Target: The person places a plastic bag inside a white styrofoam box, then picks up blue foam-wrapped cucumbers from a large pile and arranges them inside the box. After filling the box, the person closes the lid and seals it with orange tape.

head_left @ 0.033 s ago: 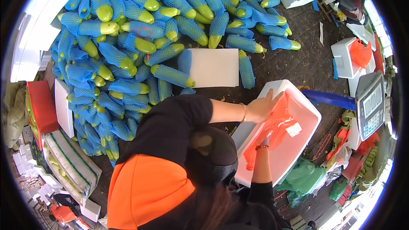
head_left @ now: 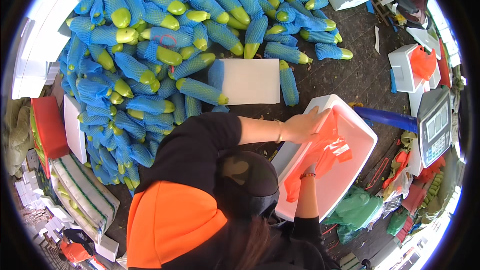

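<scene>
Neither of my own hands shows in the head view. A person in a dark cap (head_left: 247, 172) and a black top with an orange hood (head_left: 172, 220) bends over a white foam box (head_left: 350, 170). That person's left hand (head_left: 300, 127), gold bracelet at the wrist, lies at the box's upper left rim against a red plastic bag (head_left: 325, 155). Their right arm, with a red beaded bracelet (head_left: 307, 175), reaches down into the bag, fingers mostly hidden. Left of them lies a heap of long green vegetables (head_left: 142, 67) in blue foam net sleeves.
A white flat sheet (head_left: 252, 81) lies beside the heap. At right stands a weighing scale (head_left: 436, 126) on a blue post (head_left: 382, 117). Green plastic bags (head_left: 355, 207) lie below the box. Another white box (head_left: 400, 65) holds a red bag. A red crate (head_left: 50, 125) sits at far left.
The bending person's left hand has shifted slightly left and down along the box rim. The red bag's folds have changed, and a pale patch on it no longer shows. The heap looks unchanged.
</scene>
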Demonstrator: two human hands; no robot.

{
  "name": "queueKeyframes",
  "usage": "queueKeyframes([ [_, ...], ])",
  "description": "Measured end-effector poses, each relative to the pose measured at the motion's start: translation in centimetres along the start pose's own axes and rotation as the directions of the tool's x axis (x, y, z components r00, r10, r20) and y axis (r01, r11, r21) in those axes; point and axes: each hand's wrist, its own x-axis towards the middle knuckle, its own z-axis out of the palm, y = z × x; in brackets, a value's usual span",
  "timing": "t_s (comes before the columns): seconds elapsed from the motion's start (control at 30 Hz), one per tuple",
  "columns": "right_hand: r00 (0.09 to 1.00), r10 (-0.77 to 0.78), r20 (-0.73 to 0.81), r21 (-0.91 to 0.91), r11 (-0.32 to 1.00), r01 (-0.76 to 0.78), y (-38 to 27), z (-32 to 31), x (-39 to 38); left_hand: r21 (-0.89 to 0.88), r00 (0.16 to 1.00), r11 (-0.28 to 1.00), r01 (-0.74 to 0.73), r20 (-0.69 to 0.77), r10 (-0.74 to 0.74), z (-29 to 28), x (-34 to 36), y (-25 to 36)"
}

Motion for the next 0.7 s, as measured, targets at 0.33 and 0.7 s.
queueKeyframes([
  [0.33, 0.966, -0.258, 0.001, -0.396, 0.887, 0.238, -6.7, 3.2, -9.1, 0.113, 0.804, 0.965, 0.237, -0.581, -0.130, -9.4, -14.7, -17.5],
  [0.7, 0.599, -0.333, 0.728, -0.643, -0.027, 0.765, -6.3, 10.7, -22.0, 0.054, 0.543, 0.588, 0.807, -0.458, -0.704, 7.7, -45.1, -10.6],
])
